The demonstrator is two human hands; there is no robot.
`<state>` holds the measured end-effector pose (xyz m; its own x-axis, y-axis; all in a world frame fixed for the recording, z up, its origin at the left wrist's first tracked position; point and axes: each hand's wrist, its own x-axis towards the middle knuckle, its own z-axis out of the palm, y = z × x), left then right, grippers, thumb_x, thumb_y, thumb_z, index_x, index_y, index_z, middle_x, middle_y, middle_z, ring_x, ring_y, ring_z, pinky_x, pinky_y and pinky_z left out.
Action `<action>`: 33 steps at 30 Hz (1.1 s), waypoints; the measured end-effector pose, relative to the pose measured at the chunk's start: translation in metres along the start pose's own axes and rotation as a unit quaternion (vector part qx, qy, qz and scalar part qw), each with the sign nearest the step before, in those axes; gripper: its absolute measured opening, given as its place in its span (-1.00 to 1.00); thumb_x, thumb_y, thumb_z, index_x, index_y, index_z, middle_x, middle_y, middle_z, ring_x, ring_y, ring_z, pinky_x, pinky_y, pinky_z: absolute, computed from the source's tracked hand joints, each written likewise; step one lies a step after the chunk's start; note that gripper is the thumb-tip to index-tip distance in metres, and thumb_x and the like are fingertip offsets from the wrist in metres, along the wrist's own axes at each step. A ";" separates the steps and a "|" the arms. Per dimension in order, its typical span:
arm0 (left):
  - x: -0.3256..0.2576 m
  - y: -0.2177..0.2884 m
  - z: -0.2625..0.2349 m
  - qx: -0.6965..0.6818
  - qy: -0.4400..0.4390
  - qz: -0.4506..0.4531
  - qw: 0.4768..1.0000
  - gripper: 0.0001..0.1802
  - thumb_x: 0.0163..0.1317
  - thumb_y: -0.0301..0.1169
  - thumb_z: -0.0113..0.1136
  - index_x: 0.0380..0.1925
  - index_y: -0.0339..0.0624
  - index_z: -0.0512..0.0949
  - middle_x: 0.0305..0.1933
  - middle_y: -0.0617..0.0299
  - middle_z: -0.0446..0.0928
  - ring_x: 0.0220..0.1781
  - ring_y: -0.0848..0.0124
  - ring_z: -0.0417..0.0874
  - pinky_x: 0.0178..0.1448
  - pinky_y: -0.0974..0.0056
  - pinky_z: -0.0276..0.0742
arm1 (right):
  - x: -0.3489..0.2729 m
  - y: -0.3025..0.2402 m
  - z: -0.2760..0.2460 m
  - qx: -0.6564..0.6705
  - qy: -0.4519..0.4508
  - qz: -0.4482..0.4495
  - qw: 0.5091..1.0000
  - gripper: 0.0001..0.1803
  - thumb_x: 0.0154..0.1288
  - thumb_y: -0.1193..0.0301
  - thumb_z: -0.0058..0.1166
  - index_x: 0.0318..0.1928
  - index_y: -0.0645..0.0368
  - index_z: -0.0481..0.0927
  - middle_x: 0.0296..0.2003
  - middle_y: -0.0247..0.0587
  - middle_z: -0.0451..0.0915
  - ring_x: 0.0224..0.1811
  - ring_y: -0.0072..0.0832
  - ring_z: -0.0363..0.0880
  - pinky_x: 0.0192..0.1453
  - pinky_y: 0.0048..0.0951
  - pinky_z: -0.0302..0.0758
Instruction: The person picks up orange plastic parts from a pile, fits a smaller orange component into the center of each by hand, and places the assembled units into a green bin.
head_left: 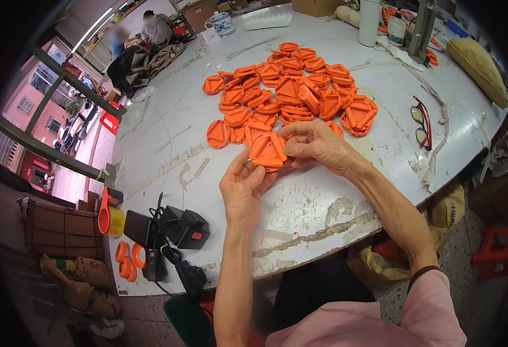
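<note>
Between both hands I hold a round orange plastic disc (268,151) with a raised triangle on its face, just above the white table. My left hand (242,182) pinches its lower left edge with the thumb in front. My right hand (320,146) grips its right edge, thumb against the face and fingers curled behind. Right beyond the hands lies a loose heap of similar orange discs (288,89), some stacked, some leaning on each other. A few of them lie close behind the held disc and are partly covered by it.
Black power adapters with cables (184,228) lie at the left front edge, near orange rings (130,260) and a yellow cup (113,221). Glasses (421,124) rest on the right. A white bottle (369,23) and a patterned mug (222,24) stand farther back. Two people sit beyond the table.
</note>
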<state>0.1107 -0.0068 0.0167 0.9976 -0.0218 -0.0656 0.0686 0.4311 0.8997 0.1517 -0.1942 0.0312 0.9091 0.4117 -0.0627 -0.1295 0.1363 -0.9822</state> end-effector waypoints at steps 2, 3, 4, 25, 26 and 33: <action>-0.001 0.001 0.000 0.001 -0.009 0.003 1.000 -0.51 0.16 -0.66 0.07 0.14 -0.41 0.31 -0.03 0.07 0.51 -0.06 0.33 0.62 -0.05 0.26 0.66 | 0.000 0.000 0.000 -0.013 -0.001 0.001 1.000 -0.59 0.17 0.44 0.17 0.04 0.30 0.47 -0.37 -0.37 0.59 -0.39 -0.69 0.55 -0.29 -0.67 0.56; -0.001 0.001 0.001 0.002 -0.008 0.006 1.000 -0.50 0.15 -0.66 0.09 0.14 -0.41 0.31 -0.04 0.09 0.51 -0.06 0.35 0.61 -0.05 0.28 0.63 | 0.000 0.001 0.000 -0.022 -0.009 0.002 1.000 -0.59 0.17 0.46 0.16 0.04 0.30 0.47 -0.36 -0.37 0.59 -0.39 -0.70 0.54 -0.28 -0.67 0.55; -0.001 0.000 0.002 0.004 -0.008 0.009 1.000 -0.49 0.14 -0.65 0.10 0.14 -0.41 0.31 -0.05 0.10 0.51 -0.06 0.37 0.60 -0.04 0.30 0.61 | 0.000 0.001 -0.001 -0.031 -0.017 0.004 0.999 -0.60 0.17 0.48 0.16 0.03 0.31 0.47 -0.36 -0.37 0.59 -0.39 -0.70 0.54 -0.28 -0.66 0.55; -0.002 -0.005 0.001 0.085 0.023 0.068 0.994 -0.53 0.05 -0.63 0.23 0.02 -0.44 0.42 -0.14 0.11 0.53 -0.16 0.44 0.60 -0.06 0.36 0.58 | -0.003 -0.005 0.000 -0.056 -0.034 -0.013 0.998 -0.57 0.08 0.59 0.15 0.03 0.29 0.49 -0.28 -0.34 0.61 -0.31 -0.69 0.52 -0.21 -0.67 0.47; -0.002 -0.004 0.001 0.085 0.023 0.067 0.994 -0.53 0.05 -0.63 0.23 0.02 -0.44 0.42 -0.14 0.11 0.53 -0.16 0.44 0.60 -0.06 0.36 0.58 | -0.001 -0.003 -0.001 -0.055 -0.033 -0.012 0.998 -0.57 0.08 0.59 0.15 0.03 0.29 0.49 -0.28 -0.34 0.61 -0.31 -0.69 0.52 -0.21 -0.67 0.47; -0.004 -0.004 0.002 0.100 0.031 0.079 0.991 -0.49 0.10 -0.65 0.16 0.11 -0.44 0.35 -0.10 0.09 0.51 -0.14 0.40 0.60 -0.06 0.33 0.63 | -0.002 -0.003 -0.001 -0.053 -0.046 -0.029 0.997 -0.59 0.09 0.59 0.16 0.01 0.32 0.50 -0.27 -0.31 0.61 -0.27 -0.66 0.55 -0.16 -0.65 0.49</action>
<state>0.1066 -0.0101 0.0142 0.9939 0.0910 0.0627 -0.0828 0.2377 0.9678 0.1507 -0.1961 0.0339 0.8727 0.4882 0.0058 -0.0316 0.0682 -0.9972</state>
